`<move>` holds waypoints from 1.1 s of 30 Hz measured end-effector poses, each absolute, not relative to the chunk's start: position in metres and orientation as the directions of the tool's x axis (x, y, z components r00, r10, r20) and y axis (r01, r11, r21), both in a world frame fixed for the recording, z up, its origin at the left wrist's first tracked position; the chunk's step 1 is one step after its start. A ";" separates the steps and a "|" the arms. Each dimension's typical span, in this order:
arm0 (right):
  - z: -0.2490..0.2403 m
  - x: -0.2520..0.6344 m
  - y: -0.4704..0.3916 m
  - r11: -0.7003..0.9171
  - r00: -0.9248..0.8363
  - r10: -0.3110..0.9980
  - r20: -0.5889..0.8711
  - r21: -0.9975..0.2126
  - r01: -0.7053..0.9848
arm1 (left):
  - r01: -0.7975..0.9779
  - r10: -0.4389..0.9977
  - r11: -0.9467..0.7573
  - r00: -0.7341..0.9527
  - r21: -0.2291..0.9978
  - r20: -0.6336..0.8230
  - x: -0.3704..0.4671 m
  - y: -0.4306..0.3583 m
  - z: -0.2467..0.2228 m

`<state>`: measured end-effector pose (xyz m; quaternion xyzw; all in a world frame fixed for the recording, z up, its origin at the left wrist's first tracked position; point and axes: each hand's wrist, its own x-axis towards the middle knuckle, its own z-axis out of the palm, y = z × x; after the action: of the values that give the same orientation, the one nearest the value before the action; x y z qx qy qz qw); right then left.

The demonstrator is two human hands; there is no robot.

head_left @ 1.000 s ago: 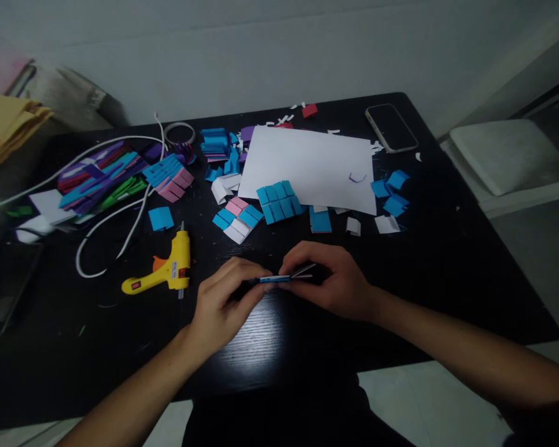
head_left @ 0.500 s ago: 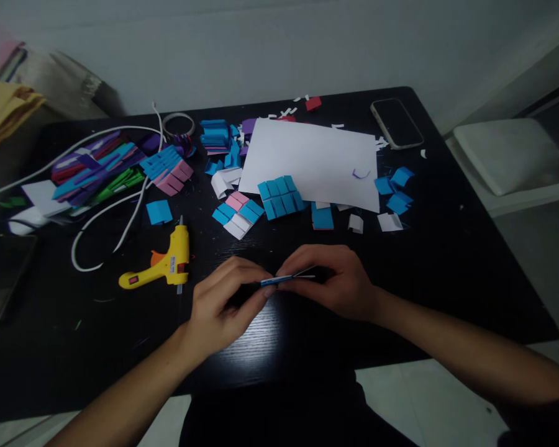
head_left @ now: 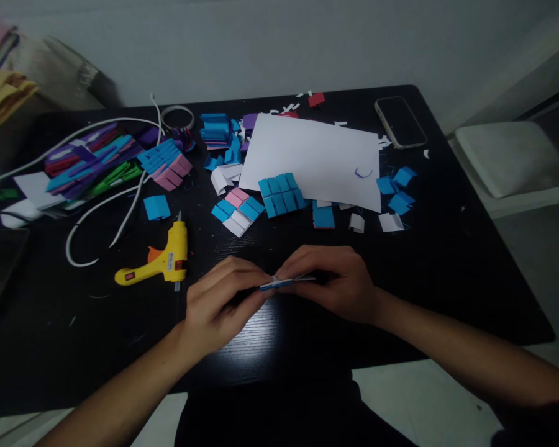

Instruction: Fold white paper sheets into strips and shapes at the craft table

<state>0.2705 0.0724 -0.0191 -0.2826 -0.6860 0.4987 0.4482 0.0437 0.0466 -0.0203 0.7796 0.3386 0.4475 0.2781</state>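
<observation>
Between my hands is a small folded paper piece, blue and white, seen nearly edge-on above the table's front part. My left hand pinches its left end between thumb and fingers. On the other side, the thumb and fingers of my right hand grip it, with white flaps slightly apart at that end. Just beyond lie a blue panel of joined folded papers and a pink, blue and white panel. A yellow glue gun rests on its side left of my left hand.
A white paper sheet lies at the back middle, with blue folded pieces to its right. Farther right is a phone. A white cable loops around bundled coloured strips at left. White scraps are scattered behind.
The paper piece has tilted slightly in my fingers, so more of its white side shows. Both hands keep their hold. The view has shifted a little.
</observation>
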 end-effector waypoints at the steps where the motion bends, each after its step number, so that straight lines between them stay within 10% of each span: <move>1: -0.019 0.270 0.072 0.341 -0.438 0.836 0.331 -0.938 -0.058 | 0.281 0.777 -0.616 0.367 0.736 0.511 0.044 0.046 -0.020; 33: -0.016 0.271 0.071 0.195 -0.374 0.912 0.172 -0.980 0.026 | 0.344 0.903 -0.407 0.292 0.846 0.316 0.046 0.045 -0.021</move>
<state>0.2710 0.0709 -0.0162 -0.3632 -0.6451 0.5202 0.4258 0.0458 0.0446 -0.0208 0.7294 0.4272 0.4143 0.3374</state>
